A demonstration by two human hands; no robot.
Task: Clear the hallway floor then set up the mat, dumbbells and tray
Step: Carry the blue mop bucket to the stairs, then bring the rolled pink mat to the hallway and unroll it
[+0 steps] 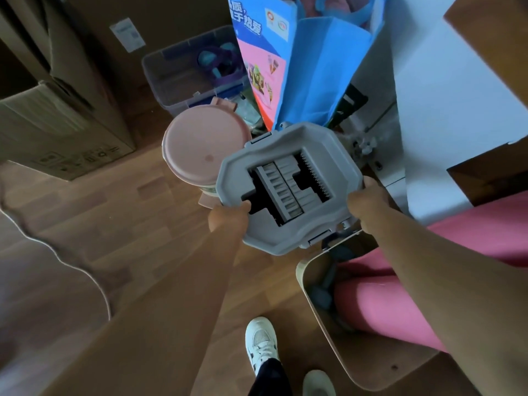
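I hold a grey mop bucket (325,221) with a slotted wringer top above the wooden floor. My left hand (227,217) grips its near-left rim, and my right hand (367,200) grips its right rim. A rolled pink mat (400,307) lies at the lower right, partly inside a pale wooden tray (320,312). Blue-grey dumbbells (323,295) show in the tray beside the mat, partly hidden.
A pink lidded bucket (204,144) stands just left of the grey one. Behind are a clear storage bin (183,81), a blue bag (317,72), cardboard boxes (57,118) at left and white furniture (445,110) at right. My white shoe (261,344) is below on the wooden floor.
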